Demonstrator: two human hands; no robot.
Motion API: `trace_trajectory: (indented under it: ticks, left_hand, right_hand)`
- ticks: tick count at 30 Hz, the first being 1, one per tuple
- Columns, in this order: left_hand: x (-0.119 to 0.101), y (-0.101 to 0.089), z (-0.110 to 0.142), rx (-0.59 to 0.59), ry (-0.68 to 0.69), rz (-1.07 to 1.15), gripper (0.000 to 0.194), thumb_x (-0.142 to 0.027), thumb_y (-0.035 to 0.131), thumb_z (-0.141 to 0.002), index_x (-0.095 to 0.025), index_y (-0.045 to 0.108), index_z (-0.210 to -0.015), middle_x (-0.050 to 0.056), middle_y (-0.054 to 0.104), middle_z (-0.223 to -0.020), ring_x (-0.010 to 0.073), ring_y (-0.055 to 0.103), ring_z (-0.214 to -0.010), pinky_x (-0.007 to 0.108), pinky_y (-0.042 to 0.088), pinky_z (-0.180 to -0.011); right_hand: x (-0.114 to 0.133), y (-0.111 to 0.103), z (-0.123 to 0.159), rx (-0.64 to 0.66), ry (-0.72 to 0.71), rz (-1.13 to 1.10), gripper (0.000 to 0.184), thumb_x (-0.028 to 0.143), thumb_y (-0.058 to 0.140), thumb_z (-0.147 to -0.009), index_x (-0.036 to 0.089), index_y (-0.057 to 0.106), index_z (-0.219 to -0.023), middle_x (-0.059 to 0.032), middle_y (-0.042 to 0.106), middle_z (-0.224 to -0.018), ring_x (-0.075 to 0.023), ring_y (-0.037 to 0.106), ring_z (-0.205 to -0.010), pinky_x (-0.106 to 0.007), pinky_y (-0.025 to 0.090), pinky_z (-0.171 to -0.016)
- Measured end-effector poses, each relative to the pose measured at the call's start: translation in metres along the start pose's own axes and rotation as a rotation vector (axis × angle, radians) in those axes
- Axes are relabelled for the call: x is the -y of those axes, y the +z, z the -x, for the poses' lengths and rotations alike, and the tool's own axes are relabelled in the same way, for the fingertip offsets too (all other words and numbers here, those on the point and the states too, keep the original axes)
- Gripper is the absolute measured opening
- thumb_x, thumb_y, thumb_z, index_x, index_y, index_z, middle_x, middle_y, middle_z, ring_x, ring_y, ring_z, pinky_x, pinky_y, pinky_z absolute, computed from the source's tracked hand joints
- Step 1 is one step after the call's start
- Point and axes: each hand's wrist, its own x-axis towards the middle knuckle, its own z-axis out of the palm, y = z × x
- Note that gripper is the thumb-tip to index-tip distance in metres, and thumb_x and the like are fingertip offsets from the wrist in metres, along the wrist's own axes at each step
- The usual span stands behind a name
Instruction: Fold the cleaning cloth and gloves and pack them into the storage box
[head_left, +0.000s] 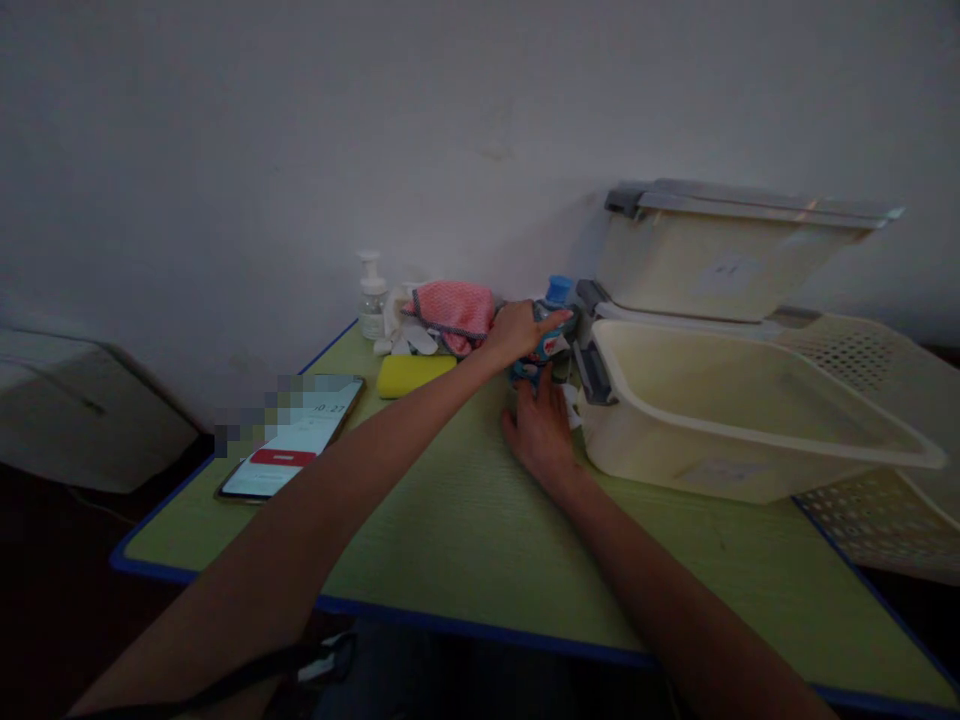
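The phone [300, 440] on the counter [465, 510] shows digits ending in "0:27" (the character before them is unclear). The print on its red bar [283, 457] is too small to read. The upper bin [675, 255] and lower bin [690, 450] each carry a pale label, both too blurred to make out, as is the pump bottle's [372, 308] print.

Left hand [517, 330] reaches above the right hand [541, 430], both arms extended forward.
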Motion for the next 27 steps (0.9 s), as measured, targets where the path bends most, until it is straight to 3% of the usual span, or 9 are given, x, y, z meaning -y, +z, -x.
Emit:
trace_trajectory:
  ticks: [3, 7, 13, 17, 18, 21, 24, 27]
  left_hand:
    - [-0.005, -0.001, 0.001, -0.02, 0.008, -0.063, 0.051, -0.056, 0.041, -0.087, -0.01, 0.053, -0.105, 0.019, 0.063, -0.106, 0.0282, 0.059, -0.104, 0.037, 0.044, -0.085]
    - [-0.01, -0.009, 0.005, -0.022, -0.01, -0.036, 0.062, -0.052, 0.049, -0.084, -0.007, 0.035, -0.124, 0.023, 0.059, -0.113, 0.0303, 0.058, -0.106, 0.038, 0.045, -0.084]
    - [-0.004, -0.026, 0.003, 0.082, 0.01, 0.071, 0.069, -0.046, 0.057, -0.081, -0.004, 0.029, -0.127, 0.022, 0.057, -0.118, 0.0256, 0.058, -0.106, 0.032, 0.046, -0.085]
    - [0.027, -0.039, -0.009, 0.095, 0.026, -0.098, 0.068, -0.049, 0.048, -0.085, -0.008, 0.025, -0.134, 0.021, 0.048, -0.131, 0.0239, 0.05, -0.119, 0.032, 0.041, -0.095]
    - [0.038, -0.041, -0.011, 0.059, 0.024, -0.241, 0.065, -0.049, 0.046, -0.086, -0.01, 0.028, -0.135, 0.02, 0.041, -0.138, 0.0244, 0.042, -0.127, 0.033, 0.036, -0.101]
    - [0.073, -0.042, -0.008, 0.048, -0.021, -0.349, 0.077, -0.046, 0.057, -0.079, -0.009, 0.025, -0.139, 0.023, 0.02, -0.149, 0.0344, 0.015, -0.139, 0.044, 0.018, -0.111]
    - [0.095, -0.038, 0.005, 0.118, -0.013, -0.403, 0.085, -0.035, 0.07, -0.068, -0.019, 0.028, -0.14, 0.017, 0.033, -0.145, 0.0364, 0.027, -0.134, 0.048, 0.023, -0.107]
    - [0.099, -0.035, 0.012, 0.105, -0.013, -0.432, 0.07, -0.022, 0.063, -0.072, -0.024, 0.035, -0.136, 0.014, 0.045, -0.135, 0.0342, 0.041, -0.124, 0.048, 0.031, -0.101]
  right_hand:
    - [-0.001, 0.0, 0.001, -0.015, 0.002, -0.002, 0.042, 0.017, 0.05, -0.08, 0.005, 0.047, -0.12, -0.031, 0.025, -0.143, -0.0357, 0.034, -0.131, -0.048, 0.03, -0.103]
    - [-0.002, 0.001, -0.001, -0.005, 0.017, -0.031, 0.048, 0.017, 0.051, -0.08, 0.003, 0.044, -0.125, -0.0318, 0.018, -0.146, -0.0368, 0.032, -0.131, -0.047, 0.031, -0.103]
    - [-0.003, 0.002, -0.003, 0.008, 0.039, -0.093, 0.059, 0.016, 0.053, -0.079, 0.01, 0.037, -0.136, -0.0272, 0.01, -0.149, -0.0379, 0.028, -0.133, -0.047, 0.031, -0.103]
    - [-0.002, 0.0, -0.001, 0.009, 0.038, -0.103, 0.058, 0.015, 0.051, -0.08, 0.01, 0.038, -0.136, -0.0262, 0.013, -0.149, -0.0379, 0.03, -0.132, -0.047, 0.03, -0.104]
    - [-0.002, -0.001, 0.0, 0.005, 0.033, -0.105, 0.058, 0.015, 0.051, -0.08, 0.01, 0.038, -0.136, -0.0261, 0.013, -0.149, -0.0379, 0.03, -0.132, -0.047, 0.03, -0.104]
    - [-0.002, -0.001, 0.0, -0.011, 0.021, -0.11, 0.056, 0.015, 0.05, -0.08, 0.01, 0.04, -0.135, -0.0248, 0.015, -0.149, -0.0373, 0.032, -0.131, -0.047, 0.031, -0.103]
    - [-0.003, -0.001, -0.001, -0.024, 0.015, -0.121, 0.054, 0.015, 0.05, -0.079, 0.011, 0.043, -0.132, -0.0242, 0.016, -0.149, -0.0367, 0.032, -0.131, -0.047, 0.031, -0.103]
    - [-0.003, -0.001, -0.002, -0.023, 0.01, -0.127, 0.055, 0.015, 0.05, -0.078, 0.013, 0.043, -0.132, -0.0216, 0.017, -0.149, -0.0357, 0.034, -0.13, -0.048, 0.031, -0.104]
